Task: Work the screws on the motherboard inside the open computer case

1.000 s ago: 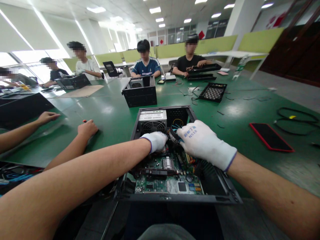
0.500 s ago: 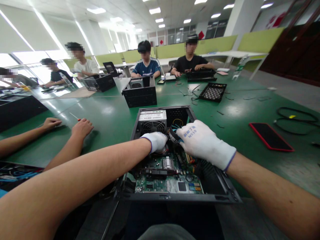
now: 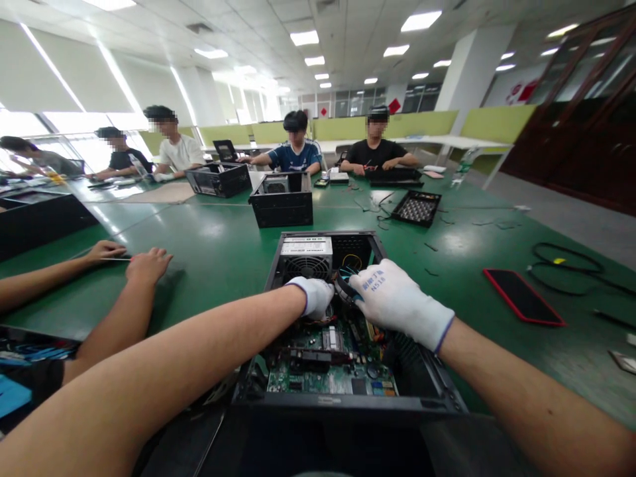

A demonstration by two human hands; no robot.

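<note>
An opened computer case (image 3: pixel 427 404) lies in front of me, its green motherboard (image 3: pixel 308 381) and silver power supply (image 3: pixel 305 248) exposed. My left hand (image 3: pixel 318 298), in a white glove, is closed by the power supply's fan, at a bundle of cables (image 3: pixel 318 322); its fingertips are partly hidden. Also gloved, my right hand (image 3: pixel 390 291) is wrapped round a black-and-blue tool (image 3: pixel 346 289) that looks like pliers. The tool's tip is hidden among the cables beside my left fingers.
A red-edged black phone (image 3: pixel 524 296) and a black cable (image 3: pixel 566 262) lie to the right. Beyond my case stand another open case (image 3: pixel 281 207) and a black tray-like panel (image 3: pixel 416 208). At left, a co-worker's hands (image 3: pixel 149 265) hold a thin rod. Other people sit across the table.
My view has tilted up, so the case appears lower. Both my hands keep their grip inside it. The neighbour's hands at left have shifted, and the thin rod now lies between them.
</note>
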